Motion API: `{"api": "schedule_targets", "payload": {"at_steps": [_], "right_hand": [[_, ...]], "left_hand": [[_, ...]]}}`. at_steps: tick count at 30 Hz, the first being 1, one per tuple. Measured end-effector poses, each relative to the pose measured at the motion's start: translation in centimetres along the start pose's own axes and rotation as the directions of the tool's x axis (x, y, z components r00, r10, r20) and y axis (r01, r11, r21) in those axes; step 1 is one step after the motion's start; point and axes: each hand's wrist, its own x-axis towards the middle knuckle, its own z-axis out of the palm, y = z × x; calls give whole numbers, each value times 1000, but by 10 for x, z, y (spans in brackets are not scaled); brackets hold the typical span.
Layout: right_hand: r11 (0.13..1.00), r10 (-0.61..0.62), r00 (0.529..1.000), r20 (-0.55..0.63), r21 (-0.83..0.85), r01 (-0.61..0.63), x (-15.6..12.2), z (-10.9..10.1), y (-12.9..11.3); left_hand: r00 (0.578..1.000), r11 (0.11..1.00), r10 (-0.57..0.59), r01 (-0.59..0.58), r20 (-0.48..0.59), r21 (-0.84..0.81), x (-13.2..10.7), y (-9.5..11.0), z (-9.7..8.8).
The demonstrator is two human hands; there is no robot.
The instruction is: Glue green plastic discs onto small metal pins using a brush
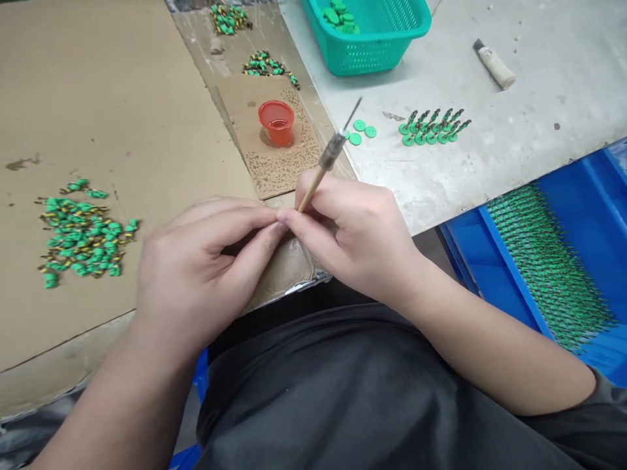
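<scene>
My right hand [360, 228] grips a thin wooden-handled needle tool [313, 186], its metal point slanting up and away. My left hand [206, 261] has thumb and index finger pinched, and its fingertips meet those of my right hand over the table's front edge. Whatever lies between the fingertips is too small and covered to make out. Just beyond the hands stands a small red cup [282, 134] with some liquid in it. Near the tool, a few round green discs [355, 138] with small holes, like buttons, lie on the pale tabletop.
Green, yellow and black small parts [81, 235] are heaped on the cardboard [122, 85] at left. Rows of green discs with dark upright pieces [431, 130] stand at right. A teal basket [367, 60], a whitish tube [496, 67] and a blue tray [512, 267] of similar pieces surround.
</scene>
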Motion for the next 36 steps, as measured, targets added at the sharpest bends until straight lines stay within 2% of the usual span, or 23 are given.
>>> {"api": "schedule_targets", "payload": {"at_steps": [10,14,16,19,23,29,36], "right_hand": [[1000,29,1000,11,-12,-29,3,6,3],[993,108,991,-84,49,-104,-2,1,15],[993,96,991,-97,71,-89,-4,0,20],[997,49,998,-48,66,-46,-3,-2,23],[998,47,999,16,34,-47,4,-5,23],[999,-13,998,67,42,10,10,-5,26],[995,-45,994,101,95,35,13,-3,30]], "left_hand": [[1000,999,20,-21,-12,-42,1,-6,1],[1000,999,27,-28,-5,-46,3,-8,2],[1000,999,23,-23,-3,-44,3,-7,2],[1000,999,5,-5,14,-37,2,-4,0],[999,999,-26,25,30,30,2,0,-1],[998,993,45,-49,47,106,3,-2,2],[998,995,35,-41,57,93,5,1,1]]}}
